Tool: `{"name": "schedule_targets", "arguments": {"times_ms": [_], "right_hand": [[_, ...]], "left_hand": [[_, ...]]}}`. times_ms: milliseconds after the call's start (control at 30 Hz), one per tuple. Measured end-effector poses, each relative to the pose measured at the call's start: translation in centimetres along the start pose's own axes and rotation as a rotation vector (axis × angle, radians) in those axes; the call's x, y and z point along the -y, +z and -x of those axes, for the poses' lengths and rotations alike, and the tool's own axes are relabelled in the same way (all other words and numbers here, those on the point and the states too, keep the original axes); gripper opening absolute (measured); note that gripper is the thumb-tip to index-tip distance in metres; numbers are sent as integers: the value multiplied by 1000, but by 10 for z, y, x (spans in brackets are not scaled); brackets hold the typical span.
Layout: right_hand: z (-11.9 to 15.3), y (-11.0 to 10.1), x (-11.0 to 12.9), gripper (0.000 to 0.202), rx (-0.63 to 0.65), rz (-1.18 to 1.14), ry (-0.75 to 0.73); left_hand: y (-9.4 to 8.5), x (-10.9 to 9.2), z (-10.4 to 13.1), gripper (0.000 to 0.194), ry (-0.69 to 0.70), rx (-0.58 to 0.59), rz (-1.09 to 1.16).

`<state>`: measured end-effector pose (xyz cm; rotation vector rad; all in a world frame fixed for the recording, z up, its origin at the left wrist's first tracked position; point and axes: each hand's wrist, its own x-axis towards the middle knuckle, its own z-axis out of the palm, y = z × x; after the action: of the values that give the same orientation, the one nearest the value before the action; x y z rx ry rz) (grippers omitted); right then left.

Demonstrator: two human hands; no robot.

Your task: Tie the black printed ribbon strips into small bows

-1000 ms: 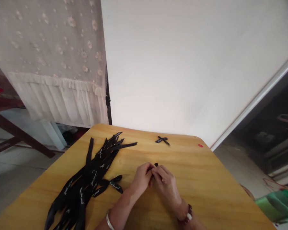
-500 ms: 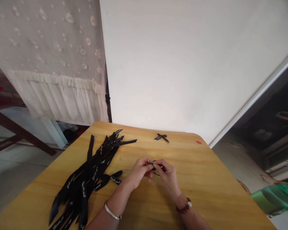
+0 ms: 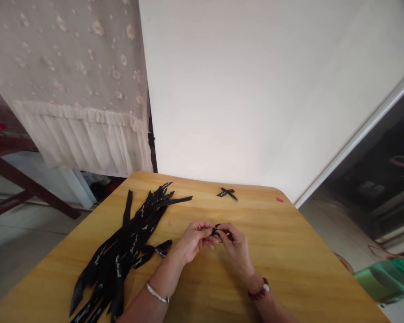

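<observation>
Between my fingertips, over the middle of the wooden table (image 3: 272, 251), is a small black ribbon (image 3: 215, 231), bunched or knotted at its centre. My left hand (image 3: 197, 240) pinches it from the left with thumb and forefinger, the other fingers curled below. From the right, my right hand (image 3: 234, 244) pinches the same ribbon. The exact shape of the ribbon is mostly hidden by the fingers. To the left of my left hand lies a pile of black ribbons (image 3: 121, 251) with white lettering. A tied black ribbon bow (image 3: 227, 192) rests near the table's far edge.
A small red object (image 3: 279, 199) lies by the far right corner. Behind the table stands a white panel (image 3: 222, 89), with a lace curtain (image 3: 87, 80) to its left. A dark red wooden stand (image 3: 30, 184) is at left, a green bag or container (image 3: 387, 278) at right.
The fingers of my left hand have opened out slightly below the ribbon. A ribbon end now sticks up further between the fingertips. The pile and the bow stay in place.
</observation>
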<state>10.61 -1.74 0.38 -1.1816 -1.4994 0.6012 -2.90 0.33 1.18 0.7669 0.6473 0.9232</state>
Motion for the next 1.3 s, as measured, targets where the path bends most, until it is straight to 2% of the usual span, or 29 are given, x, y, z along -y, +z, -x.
{"name": "schedule_targets", "arguments": {"times_ms": [300,533,800,900,1033,1133,1200,1300], "right_hand": [[2,-3,-1,11,138,96,-61],[2,-5,-1,12,201,81,-65],[3,-7,2,12,241,50,-69],[1,-7,0,13,191,-55,7],[-6,-6,0,22,44,-321,251],[-10,-7,0,26,4,-527,443],[-11,-8,0,27,-3,-608,505],[-11,-9,1,28,11,-657,535]], "left_hand": [[4,1,-2,19,39,-87,-76],[3,1,-4,18,45,-144,-111],[0,0,-3,20,-15,-222,-120],[-1,0,-3,19,-14,-208,-105],[3,-2,-1,21,21,-117,-103],[6,-7,1,21,169,-179,-87],[8,-10,3,20,287,-209,-103],[8,-13,4,27,314,-137,-225]]}}
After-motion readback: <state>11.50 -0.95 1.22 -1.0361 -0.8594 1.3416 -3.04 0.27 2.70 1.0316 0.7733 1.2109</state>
